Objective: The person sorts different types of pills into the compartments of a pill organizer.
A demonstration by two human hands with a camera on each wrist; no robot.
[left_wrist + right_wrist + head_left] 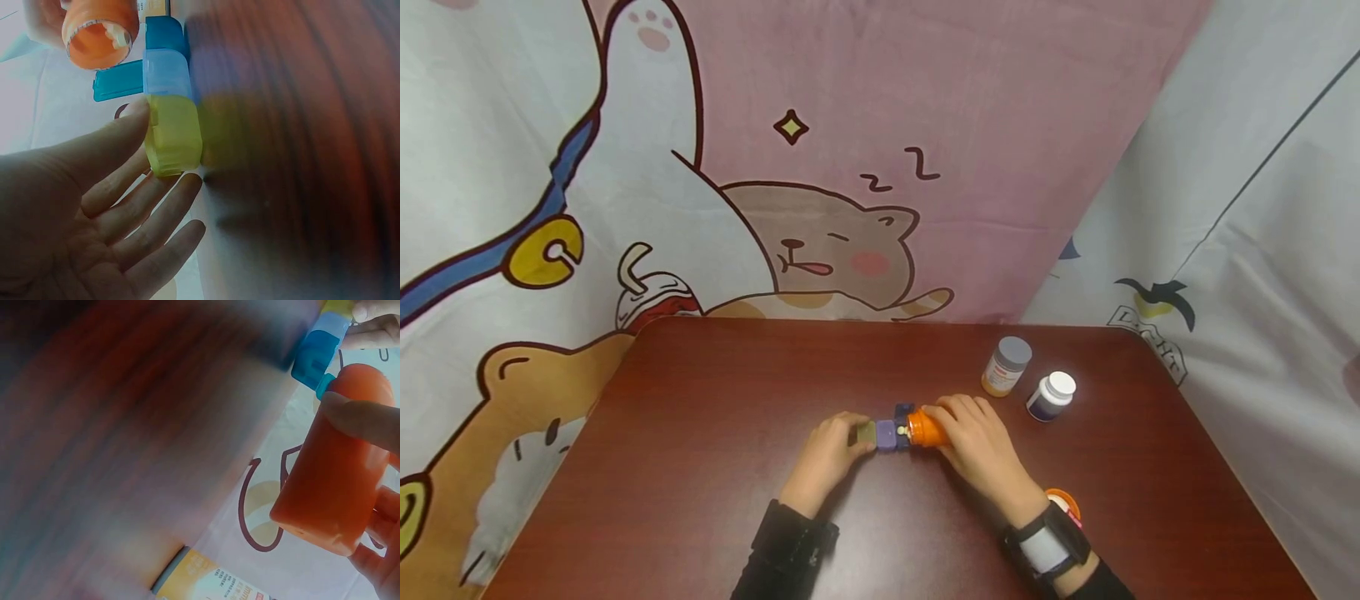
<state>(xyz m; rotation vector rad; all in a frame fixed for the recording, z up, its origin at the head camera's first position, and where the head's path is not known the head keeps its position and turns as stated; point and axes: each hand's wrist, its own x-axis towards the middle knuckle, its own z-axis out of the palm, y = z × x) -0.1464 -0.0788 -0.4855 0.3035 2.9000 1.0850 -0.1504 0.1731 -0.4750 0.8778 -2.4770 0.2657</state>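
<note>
Though spread across most of the lower head view, just one dark red table (700,467), backed by one cartoon-printed cloth (820,167) with "z z" drawn above a sleeping animal at centre top. Two hands low in the middle of that frame. Left hand (827,454) with fingers relaxed and nearly straight, thumb and fingertips touching the yellow end of the pill organizer (886,433). Right hand (981,446) curled round one orange bottle (927,429), tipped on its side with the mouth at the organizer. One organizer, three compartments countable: yellow, pale blue, teal.

Upper right of the table, two standing bottles: grey-capped bottle (1006,367) and, just beside it, white-capped bottle (1051,396); labels too small to read there. One small orange-rimmed cap (1063,502) lying beside the right wrist, half hidden by the strap.

Only in the left wrist view: open mouth of the orange bottle (100,34) at upper left with pale pills inside, a teal lid (119,80) flipped open, the open palm (75,212). Only in the right wrist view: bottle base (334,469) at right, thumb (365,419) pressed on its side, and at bottom centre a yellow label (209,578) with print too blurred to read.
</note>
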